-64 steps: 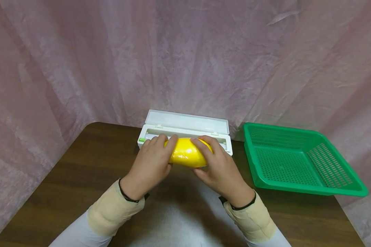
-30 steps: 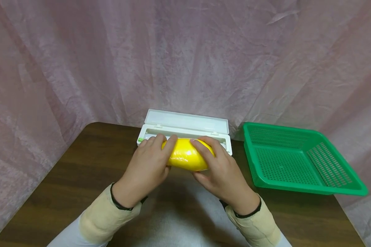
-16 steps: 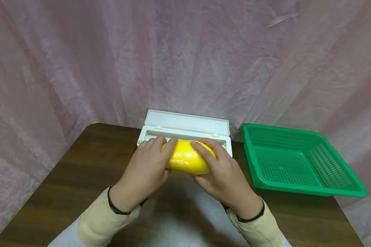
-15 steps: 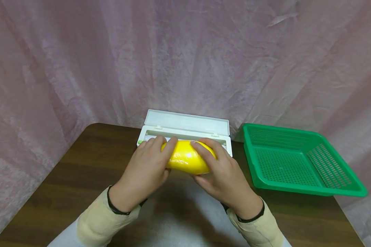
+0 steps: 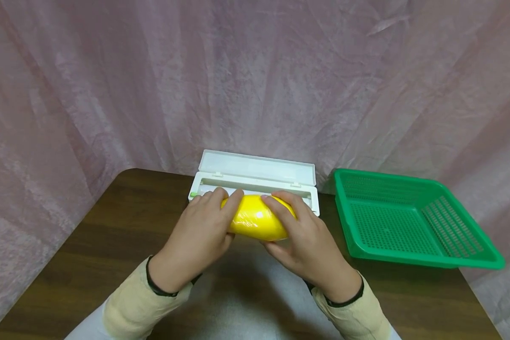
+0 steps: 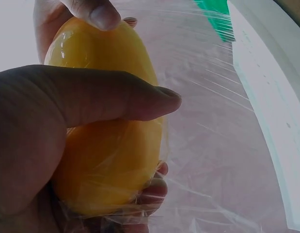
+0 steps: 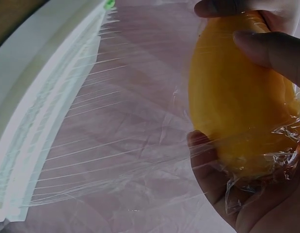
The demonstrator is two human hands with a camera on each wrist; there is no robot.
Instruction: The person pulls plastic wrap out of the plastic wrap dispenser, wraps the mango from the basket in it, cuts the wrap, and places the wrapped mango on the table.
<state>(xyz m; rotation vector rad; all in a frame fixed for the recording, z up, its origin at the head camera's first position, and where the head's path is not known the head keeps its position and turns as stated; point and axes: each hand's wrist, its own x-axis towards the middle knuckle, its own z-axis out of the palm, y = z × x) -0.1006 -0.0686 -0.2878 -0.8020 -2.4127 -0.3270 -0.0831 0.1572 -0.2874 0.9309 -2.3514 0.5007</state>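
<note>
Both hands hold a smooth yellow oval fruit (image 5: pixel 257 219), mango-like in shape, above the table. Clear cling film (image 7: pixel 140 107) covers it and stretches, creased, to the white wrap dispenser (image 5: pixel 255 182) behind. My left hand (image 5: pixel 201 233) grips one end, its thumb (image 6: pixel 120 94) lying across the skin in the left wrist view. At the other end, my right hand (image 5: pixel 301 231) curls its fingers and thumb around the fruit. The dispenser's lid (image 5: pixel 257 167) stands raised. Hands and fruit hide part of the dispenser's front.
A green perforated basket (image 5: pixel 408 259) stands on the right side of the brown wooden table (image 5: pixel 110 226). A pinkish curtain (image 5: pixel 255 85) hangs behind the table. On the dispenser's left end sits a small light-green piece (image 5: pixel 193 194).
Over the last two seconds, both hands have drawn the fruit slightly toward me, away from the dispenser, and its right end has dipped a little. In the last half second they barely move.
</note>
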